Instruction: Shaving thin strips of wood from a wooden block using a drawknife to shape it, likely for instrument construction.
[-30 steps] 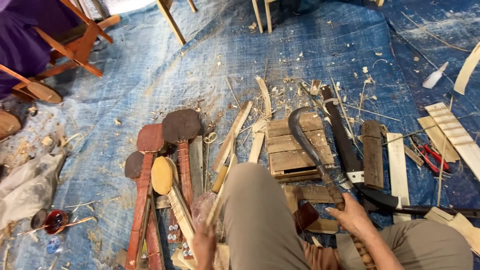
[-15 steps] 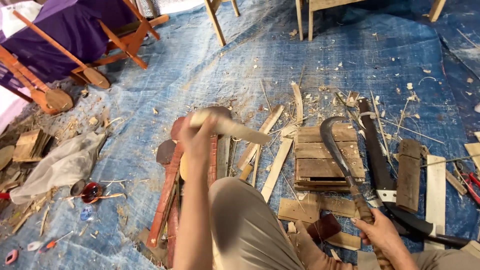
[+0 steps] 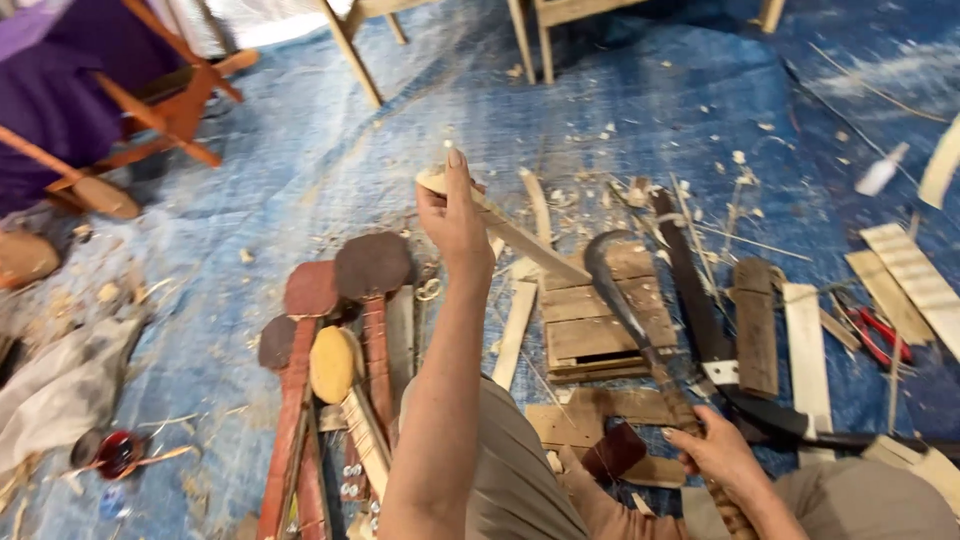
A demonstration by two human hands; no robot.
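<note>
My left hand (image 3: pixel 455 215) at frame centre, fingers closed round a pale wooden stick (image 3: pixel 505 228) (raised, tilted), my right hand (image 3: pixel 722 455) lower right, fingers gripping a curved sickle (image 3: pixel 625 305) above the slatted wooden block (image 3: pixel 590 330).

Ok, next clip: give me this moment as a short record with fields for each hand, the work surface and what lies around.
left hand: raised, gripping a pale wooden stick by one end
right hand: closed round the handle of a curved blade
surface: blue tarp strewn with wood chips
centre: small slatted wooden block
left side: reddish paddle-shaped wooden pieces
right side: wooden slats, red-handled pliers
</note>
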